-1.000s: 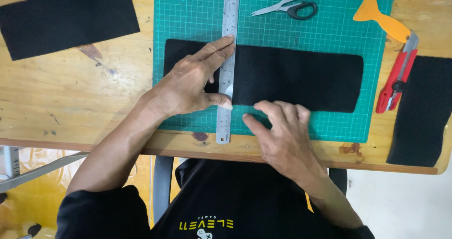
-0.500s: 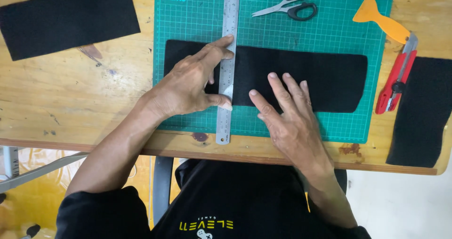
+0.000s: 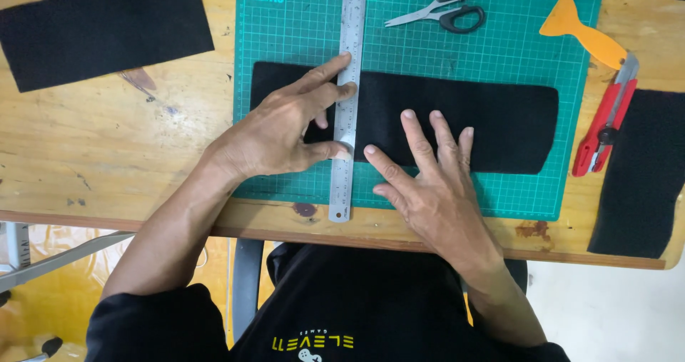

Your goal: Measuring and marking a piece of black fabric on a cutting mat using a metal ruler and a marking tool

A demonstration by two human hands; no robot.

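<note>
A long black fabric strip [image 3: 492,116] lies across the green cutting mat [image 3: 499,41]. A steel ruler [image 3: 349,41] stands upright across the strip. My left hand [image 3: 282,130] presses on the ruler's left edge, fingers spread over the ruler and the strip's left part. To the right of the ruler, my right hand [image 3: 428,180] lies flat with its fingers spread on the strip's lower edge and on the mat. Neither hand grips anything.
Scissors [image 3: 442,9] lie at the mat's top. An orange scraper [image 3: 581,30] and a red utility knife [image 3: 606,119] lie at the mat's right edge. More black fabric pieces lie at the far left [image 3: 100,27] and far right [image 3: 642,176] of the wooden table [image 3: 107,155].
My right hand has opened from a curled pose near the ruler's lower end and slid right and up, flat onto the strip. The strip has shifted slightly right. My left hand stays put.
</note>
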